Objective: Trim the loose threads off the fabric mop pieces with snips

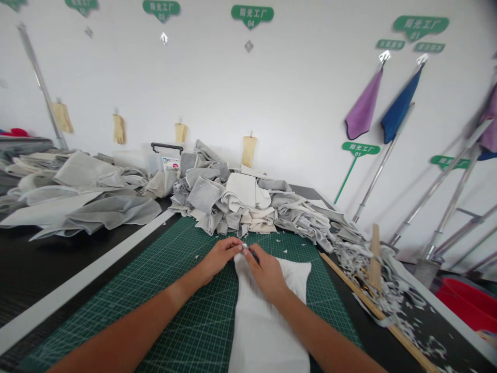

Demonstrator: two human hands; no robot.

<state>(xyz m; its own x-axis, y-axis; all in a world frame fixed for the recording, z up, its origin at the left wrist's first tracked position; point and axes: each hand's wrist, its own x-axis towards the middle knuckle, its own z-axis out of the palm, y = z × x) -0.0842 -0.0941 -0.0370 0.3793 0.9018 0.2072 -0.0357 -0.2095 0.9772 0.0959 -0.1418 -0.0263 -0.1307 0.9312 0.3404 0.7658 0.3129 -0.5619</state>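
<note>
A white piece of cloth [267, 321] lies lengthwise on the green cutting mat [182, 290] in front of me. My left hand [219, 255] pinches the cloth's far left corner, fingers closed. My right hand [266, 272] rests on the cloth beside it, closed round a small dark tool whose tip meets the same corner; I cannot make out what the tool is. Both forearms reach in from the bottom edge.
A heap of grey and cream cloth pieces [233, 199] lies past the mat, more grey fabric [77, 202] at the left. A wooden ruler [373, 305], a wooden stick [375, 259] and cloth scraps [388, 290] lie on the right. A red tub [466, 303] stands by metal poles [446, 212].
</note>
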